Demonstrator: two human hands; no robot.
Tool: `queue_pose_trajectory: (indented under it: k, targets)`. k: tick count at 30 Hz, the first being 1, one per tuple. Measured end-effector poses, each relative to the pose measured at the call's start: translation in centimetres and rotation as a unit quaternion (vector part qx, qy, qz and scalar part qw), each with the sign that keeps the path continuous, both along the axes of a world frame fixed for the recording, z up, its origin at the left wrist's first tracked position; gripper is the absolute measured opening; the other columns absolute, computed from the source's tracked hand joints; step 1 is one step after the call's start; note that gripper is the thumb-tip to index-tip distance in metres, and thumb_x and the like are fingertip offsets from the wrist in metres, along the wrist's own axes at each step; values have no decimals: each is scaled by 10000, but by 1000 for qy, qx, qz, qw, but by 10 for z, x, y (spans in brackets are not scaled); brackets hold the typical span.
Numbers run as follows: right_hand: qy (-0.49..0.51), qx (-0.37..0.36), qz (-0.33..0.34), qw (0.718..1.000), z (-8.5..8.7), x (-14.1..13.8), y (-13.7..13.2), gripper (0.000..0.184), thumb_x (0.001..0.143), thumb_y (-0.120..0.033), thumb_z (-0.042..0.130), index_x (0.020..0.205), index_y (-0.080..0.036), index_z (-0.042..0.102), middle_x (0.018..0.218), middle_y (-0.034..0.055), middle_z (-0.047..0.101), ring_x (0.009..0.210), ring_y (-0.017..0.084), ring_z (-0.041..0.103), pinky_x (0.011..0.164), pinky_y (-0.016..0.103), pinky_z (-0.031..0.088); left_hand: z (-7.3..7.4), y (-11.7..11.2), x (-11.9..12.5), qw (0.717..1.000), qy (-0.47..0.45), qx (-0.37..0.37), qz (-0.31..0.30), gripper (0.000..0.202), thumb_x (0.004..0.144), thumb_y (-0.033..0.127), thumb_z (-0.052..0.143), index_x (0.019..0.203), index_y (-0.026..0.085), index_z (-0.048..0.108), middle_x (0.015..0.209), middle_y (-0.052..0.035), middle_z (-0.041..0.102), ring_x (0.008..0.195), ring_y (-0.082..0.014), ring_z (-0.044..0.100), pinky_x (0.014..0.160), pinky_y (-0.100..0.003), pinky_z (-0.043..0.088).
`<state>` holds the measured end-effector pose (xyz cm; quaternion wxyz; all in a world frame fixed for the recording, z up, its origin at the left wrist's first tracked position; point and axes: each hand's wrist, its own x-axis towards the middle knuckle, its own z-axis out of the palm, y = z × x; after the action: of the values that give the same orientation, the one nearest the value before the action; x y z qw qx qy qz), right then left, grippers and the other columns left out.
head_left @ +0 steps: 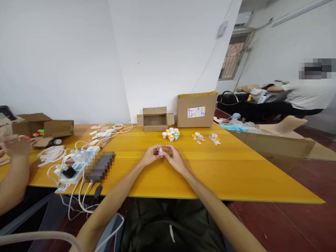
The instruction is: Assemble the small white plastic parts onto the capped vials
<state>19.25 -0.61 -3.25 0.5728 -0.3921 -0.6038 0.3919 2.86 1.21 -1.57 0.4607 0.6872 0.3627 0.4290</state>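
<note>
A small clear plastic cup (160, 151) is held between my two hands, just above the yellow table (183, 178). My left hand (151, 155) grips it from the left with the fingers curled round. From the right, my right hand (173, 156) pinches its side with thumb and fingers. A thin clear ring shows at the cup's top; finer detail is too small to tell. Beyond my hands stands a cluster of several small capped cups (171, 134) with white, orange and teal lids. Loose lids and small white parts (198, 137) lie right of the cluster.
More loose parts (215, 139) lie farther right. At the back stand an open small carton (155, 120) and a big cardboard box (196, 110). A power strip (78, 168) with cables and a phone (101, 167) are at left. Another person's hand (17, 145) is far left.
</note>
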Motion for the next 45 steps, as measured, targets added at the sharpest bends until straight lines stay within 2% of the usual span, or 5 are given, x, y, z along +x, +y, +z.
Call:
queue_pose_trajectory:
  k: [6,13,23,29,45]
  targets:
    - [-145,124,-31,981,9,1,-13,316,812,-313,632,1127,-297,637,1145,55,656,1075,245,594,999,405,459,0,-5,2,997,49,63,-15,407,661,205,729,1061,174,662,876,-36,702,738,-165,643,721,-282,531]
    - [-247,146,-44,957,13,3,-15,212,861,-225,527,994,-288,680,984,55,662,934,233,609,859,356,503,4,-10,4,989,100,106,2,153,699,219,692,820,174,610,753,-3,649,676,-145,598,653,-249,504]
    - [-137,113,-47,983,8,3,-9,257,825,-293,576,1055,-291,692,990,54,674,900,230,627,854,364,516,-2,2,2,1000,7,20,-9,411,611,295,849,938,171,633,932,-55,721,841,-182,672,827,-322,530]
    - [-62,55,-47,995,9,3,-4,200,768,-349,627,933,-263,698,940,55,685,798,212,630,694,323,519,-1,7,-4,997,-51,-61,10,487,557,286,891,971,170,662,1005,-78,736,928,-208,690,891,-357,524]
    - [-47,56,-15,997,10,3,-2,145,734,-288,634,873,-246,645,904,22,700,763,177,643,669,288,513,15,-1,-8,987,-92,-131,-9,479,622,560,824,855,150,745,778,-53,719,686,-148,645,693,-270,501]
